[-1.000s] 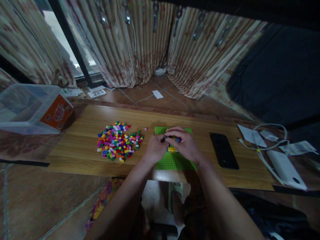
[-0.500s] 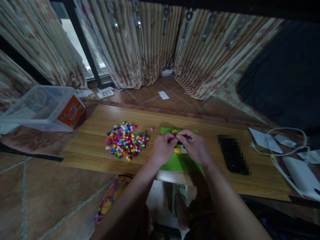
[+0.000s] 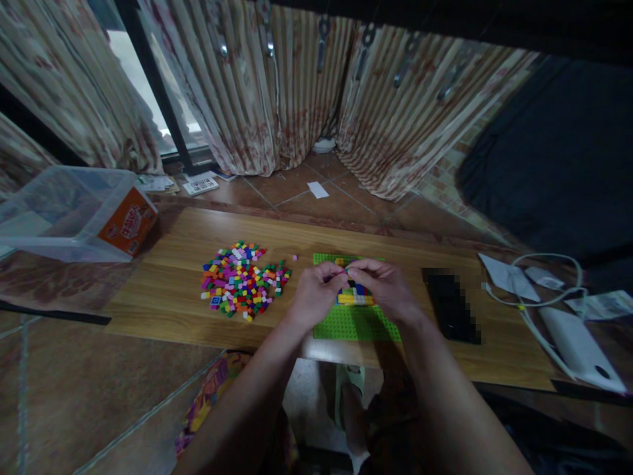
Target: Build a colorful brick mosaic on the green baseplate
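Note:
Over the green baseplate [image 3: 353,323], my left hand [image 3: 315,293] and my right hand [image 3: 384,290] meet fingertip to fingertip. Both are closed in a pinch on small toy bricks [image 3: 347,270]; a bit of magenta and green shows between the fingers, mostly hidden. Beneath the hands, a block of joined bricks [image 3: 355,299], yellow, white, blue and red, stands on the baseplate. My fingers cover its upper part.
Left of the baseplate lies a loose pile of coloured bricks [image 3: 242,280], with one pink brick [image 3: 295,257] apart. A black phone-like object [image 3: 450,307] lies to the right, beside white cables [image 3: 531,307] and a white power bank [image 3: 581,349]. A clear plastic bin [image 3: 74,214] stands far left.
The view has shifted slightly, so the table and its things sit a little further left. My hands stay together over the baseplate, the right fingers turned slightly.

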`<move>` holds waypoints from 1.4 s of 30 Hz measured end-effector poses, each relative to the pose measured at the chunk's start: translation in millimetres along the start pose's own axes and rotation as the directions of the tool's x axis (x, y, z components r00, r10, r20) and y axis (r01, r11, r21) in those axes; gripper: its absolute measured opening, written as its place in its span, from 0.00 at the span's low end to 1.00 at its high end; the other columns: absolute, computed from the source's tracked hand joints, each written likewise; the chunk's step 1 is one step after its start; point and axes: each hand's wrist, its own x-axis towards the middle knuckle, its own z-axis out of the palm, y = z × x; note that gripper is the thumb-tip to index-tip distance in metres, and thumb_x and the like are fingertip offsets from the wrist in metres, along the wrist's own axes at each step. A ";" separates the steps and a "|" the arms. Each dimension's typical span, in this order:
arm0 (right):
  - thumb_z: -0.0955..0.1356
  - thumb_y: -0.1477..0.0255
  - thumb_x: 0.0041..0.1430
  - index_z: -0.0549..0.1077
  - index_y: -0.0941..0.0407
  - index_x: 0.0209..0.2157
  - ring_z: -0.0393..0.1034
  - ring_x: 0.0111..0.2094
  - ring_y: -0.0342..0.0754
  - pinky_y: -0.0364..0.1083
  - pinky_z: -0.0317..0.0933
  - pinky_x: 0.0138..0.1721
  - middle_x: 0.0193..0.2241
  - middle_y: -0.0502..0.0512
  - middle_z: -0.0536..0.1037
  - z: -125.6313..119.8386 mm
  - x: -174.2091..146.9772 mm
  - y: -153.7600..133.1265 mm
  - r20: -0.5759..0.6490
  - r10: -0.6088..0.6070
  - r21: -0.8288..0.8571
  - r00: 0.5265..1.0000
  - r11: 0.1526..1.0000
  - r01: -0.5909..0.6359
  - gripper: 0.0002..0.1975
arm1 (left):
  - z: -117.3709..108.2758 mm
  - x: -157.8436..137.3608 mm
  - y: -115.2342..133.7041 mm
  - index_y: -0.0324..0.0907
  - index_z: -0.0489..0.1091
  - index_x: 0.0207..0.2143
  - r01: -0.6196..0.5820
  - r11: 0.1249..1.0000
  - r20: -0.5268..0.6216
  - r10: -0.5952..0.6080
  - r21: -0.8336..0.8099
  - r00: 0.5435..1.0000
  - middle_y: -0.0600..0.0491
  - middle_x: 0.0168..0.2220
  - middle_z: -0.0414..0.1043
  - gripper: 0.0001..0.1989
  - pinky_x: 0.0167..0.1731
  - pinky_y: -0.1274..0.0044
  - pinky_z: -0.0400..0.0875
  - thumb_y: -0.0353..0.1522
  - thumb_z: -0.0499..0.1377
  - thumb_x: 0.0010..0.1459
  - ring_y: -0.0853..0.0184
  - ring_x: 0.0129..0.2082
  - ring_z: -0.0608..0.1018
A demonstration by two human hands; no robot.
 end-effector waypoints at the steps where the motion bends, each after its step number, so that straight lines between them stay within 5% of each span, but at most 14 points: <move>1: 0.74 0.60 0.46 0.79 0.54 0.27 0.71 0.27 0.44 0.45 0.64 0.32 0.25 0.50 0.79 -0.9 0.1 -0.1 0.003 0.010 0.030 1.000 0.999 -0.010 0.12 | 0.1 0.0 -0.7 0.39 0.74 0.24 0.000 1.000 0.009 0.000 -0.017 1.000 0.56 0.23 0.73 0.07 0.31 0.80 0.63 0.29 0.59 0.55 0.72 0.25 0.71; 7: 0.76 0.60 0.43 0.81 0.52 0.27 0.72 0.28 0.46 0.47 0.66 0.34 0.27 0.50 0.81 -8.4 2.6 0.2 -0.042 0.035 0.074 0.998 0.997 -0.032 0.11 | 1.8 0.1 -2.1 0.39 0.76 0.28 0.047 0.995 0.029 -0.044 -0.088 0.999 0.55 0.24 0.74 0.06 0.30 0.80 0.62 0.31 0.60 0.55 0.72 0.25 0.70; 13: 0.74 0.62 0.47 0.81 0.53 0.29 0.75 0.33 0.49 0.50 0.68 0.39 0.31 0.53 0.83 -30.4 6.9 10.9 -0.263 -0.070 -0.125 0.962 0.991 0.038 0.10 | 1.2 3.4 -2.1 0.39 0.75 0.25 0.106 0.993 -0.088 -0.111 -0.057 0.990 0.55 0.23 0.74 0.08 0.27 0.80 0.61 0.31 0.59 0.55 0.72 0.22 0.69; 26: 0.72 0.67 0.52 0.81 0.51 0.29 0.72 0.37 0.51 0.51 0.63 0.43 0.33 0.53 0.78 -22.2 11.2 28.5 -0.095 -0.282 -0.608 0.955 0.776 0.169 0.04 | -3.0 5.8 -9.4 0.39 0.74 0.28 0.066 0.997 -0.102 -0.069 -0.026 0.992 0.56 0.24 0.74 0.07 0.32 0.78 0.65 0.32 0.59 0.55 0.71 0.25 0.72; 42: 0.73 0.66 0.48 0.79 0.51 0.25 0.69 0.43 0.53 0.55 0.60 0.50 0.37 0.54 0.75 -19.5 21.0 43.4 -0.195 -0.306 -0.631 0.932 0.766 0.120 0.04 | -4.3 5.4 -9.5 0.39 0.74 0.27 0.058 0.996 -0.095 -0.064 -0.062 0.993 0.56 0.23 0.73 0.06 0.31 0.79 0.65 0.32 0.60 0.54 0.72 0.24 0.71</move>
